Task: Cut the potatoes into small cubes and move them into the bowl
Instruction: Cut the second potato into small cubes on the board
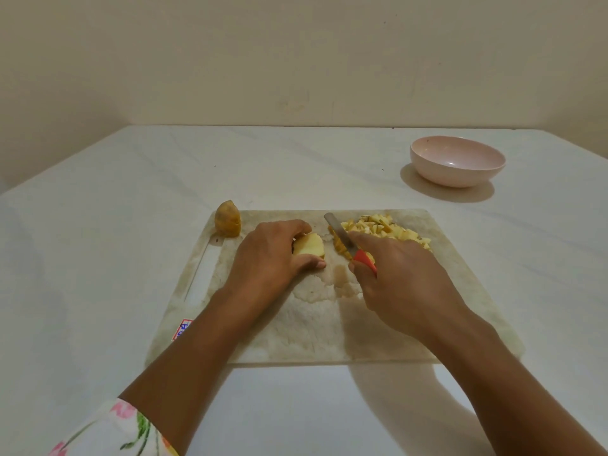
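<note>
White floral sleeve (108, 429) at near left. Worn, pale, translucent plastic cutting board (316, 324) on white table (98, 225). Left hand (269, 255): fingers curled together over pale-yellow cut potato piece (309, 246), thumb at its near side. Right hand (394, 274) grips red-handled, grey-bladed knife (339, 233), forefinger along the blade. Blade sits over cut strips, just right of the held piece. Heap of small potato cubes (385, 228) beyond. Brown-skinned potato chunk (227, 219) at far-left board corner. Round pale-pink bowl (457, 179) far right, well apart.

A home kitchen: cutting board (312, 324), bowl (457, 174), white table (98, 258).
</note>
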